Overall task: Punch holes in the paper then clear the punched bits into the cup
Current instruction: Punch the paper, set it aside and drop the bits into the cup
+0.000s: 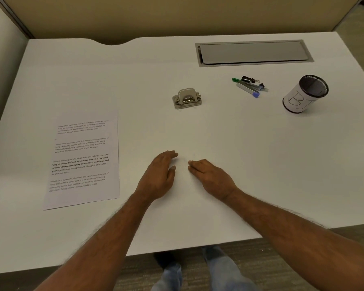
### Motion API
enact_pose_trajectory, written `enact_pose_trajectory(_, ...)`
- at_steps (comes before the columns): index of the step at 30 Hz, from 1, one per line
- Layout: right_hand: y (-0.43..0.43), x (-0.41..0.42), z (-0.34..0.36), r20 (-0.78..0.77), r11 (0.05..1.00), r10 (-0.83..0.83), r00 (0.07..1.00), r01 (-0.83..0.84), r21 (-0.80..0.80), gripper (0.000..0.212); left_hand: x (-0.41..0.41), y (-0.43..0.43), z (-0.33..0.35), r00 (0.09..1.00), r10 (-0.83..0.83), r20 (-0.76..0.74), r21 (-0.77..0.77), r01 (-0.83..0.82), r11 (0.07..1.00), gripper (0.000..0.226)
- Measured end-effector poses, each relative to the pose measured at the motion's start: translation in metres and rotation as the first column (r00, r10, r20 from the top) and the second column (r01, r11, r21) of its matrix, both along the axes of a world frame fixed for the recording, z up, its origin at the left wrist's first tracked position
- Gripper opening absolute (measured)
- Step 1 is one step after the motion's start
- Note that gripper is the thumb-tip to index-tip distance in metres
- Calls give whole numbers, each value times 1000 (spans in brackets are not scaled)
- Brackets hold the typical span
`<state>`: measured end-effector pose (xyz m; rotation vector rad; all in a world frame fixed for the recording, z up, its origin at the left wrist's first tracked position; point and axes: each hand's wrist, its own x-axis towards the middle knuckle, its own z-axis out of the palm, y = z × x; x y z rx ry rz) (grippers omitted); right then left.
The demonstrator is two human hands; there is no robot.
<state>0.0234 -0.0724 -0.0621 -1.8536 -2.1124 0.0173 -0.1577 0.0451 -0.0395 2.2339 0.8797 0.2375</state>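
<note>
**Paper lies to the left hand's side**

Resting flat and empty at lower centre of the white desk [219,133], left hand [158,177] and right hand [212,178] hold nothing. The thin printed paper [82,160] lies left of them, long axis top-to-bottom. Metal hole punch [187,98] sits above; the cylindrical cup [305,94] upper right.

Left forearm [114,234]: bare from wrist to frame's near edge, fine hair fringing both outlines. Right forearm [282,223]: likewise bare, same fine hair, plainest along far-side outline. Left hand [160,175] and right hand [210,177]: bare, knuckle creases faintly visible, nails too small to judge. Beyond table's near edge: faded light-blue denim trouser legs [221,269], paler washed patches, soft folds. Black rounded shoe [165,260] left of them, blurred, detail unreadable.
</note>
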Motion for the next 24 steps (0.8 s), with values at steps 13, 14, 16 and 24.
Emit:
enact_pose_trajectory(13,18,5,0,145,995,19,989,-33,95,11,17,2,-1,994,-11,-108,150,28,988,37)
enact_pose_trajectory(14,20,6,1,130,996,1,991,-13,87,12,20,2,-2,993,-7,-116,154,25,988,37)
enact_pose_trajectory(16,25,9,5,26,996,-67,997,66,53,16,25,2,-3,992,-1,-128,157,21,987,37)
enact_pose_trajectory(24,31,37,25,-814,752,-576,-72,346,-562,15,35,-4,-12,990,16,-138,175,9,984,42)
